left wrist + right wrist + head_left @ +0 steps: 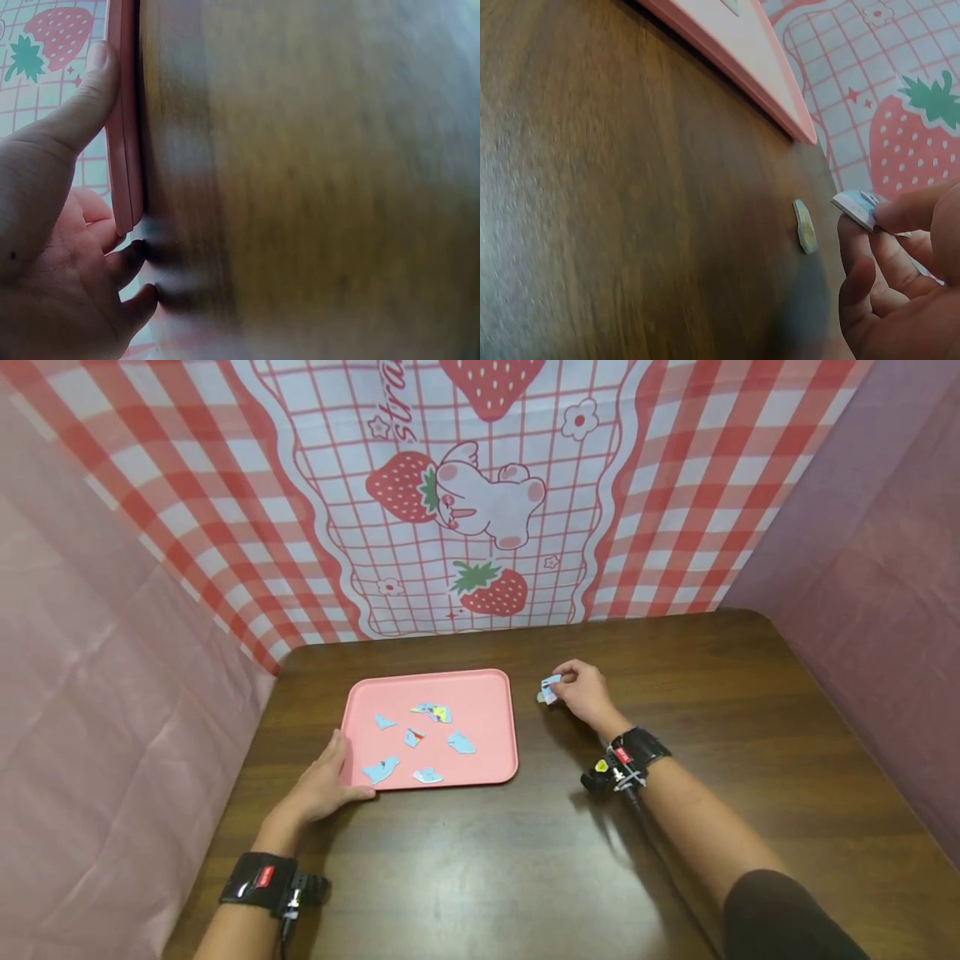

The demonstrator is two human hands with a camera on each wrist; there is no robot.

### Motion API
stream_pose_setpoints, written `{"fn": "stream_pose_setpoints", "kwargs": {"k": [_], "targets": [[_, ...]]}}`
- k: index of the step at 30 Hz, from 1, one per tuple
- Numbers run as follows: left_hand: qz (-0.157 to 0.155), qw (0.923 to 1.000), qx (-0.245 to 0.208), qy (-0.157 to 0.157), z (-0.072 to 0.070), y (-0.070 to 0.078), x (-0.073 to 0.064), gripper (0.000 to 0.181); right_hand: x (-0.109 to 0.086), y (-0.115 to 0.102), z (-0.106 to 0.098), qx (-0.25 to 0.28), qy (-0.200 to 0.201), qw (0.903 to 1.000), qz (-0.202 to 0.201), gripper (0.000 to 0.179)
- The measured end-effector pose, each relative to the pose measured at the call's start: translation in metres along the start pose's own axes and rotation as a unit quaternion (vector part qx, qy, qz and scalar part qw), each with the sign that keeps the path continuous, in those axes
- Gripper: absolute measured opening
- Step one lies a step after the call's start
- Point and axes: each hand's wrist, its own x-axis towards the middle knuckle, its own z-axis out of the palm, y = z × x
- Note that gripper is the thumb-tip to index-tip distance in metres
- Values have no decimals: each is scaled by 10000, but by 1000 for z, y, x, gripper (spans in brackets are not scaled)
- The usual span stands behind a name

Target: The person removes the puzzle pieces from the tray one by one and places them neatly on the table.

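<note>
A pink tray [480,768] lies on the table with several light-blue picture puzzle pieces spread on it, one with a red-orange patch [414,737] and one with yellow [433,712]. My left hand [321,781] holds the tray's near left corner, its thumb along the front rim and its fingers at the left side. Right of the tray, my right hand [585,693] pinches a light-blue and white puzzle piece [857,208] between thumb and fingers; part of another piece shows behind the fingers. Below it, a yellowish puzzle piece [805,226] lies on the table.
The brown wooden table [465,868] extends in front of the tray and to its right. A strawberry-print cloth [480,593] hangs behind the table's far edge, and pink cloths hang at both sides. A cable [675,881] runs along the right forearm.
</note>
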Motion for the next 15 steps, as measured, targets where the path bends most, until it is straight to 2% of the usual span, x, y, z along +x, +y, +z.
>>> {"fn": "stream_pose_setpoints", "kwargs": {"k": [5, 15], "targets": [[-15, 10000, 37, -13, 0, 1, 0, 129, 0, 3, -7, -142, 239, 9995, 126, 21], [-54, 10000, 9, -39, -1, 2, -1, 130, -1, 12, -21, -322, 335, 9981, 411, 25]]}}
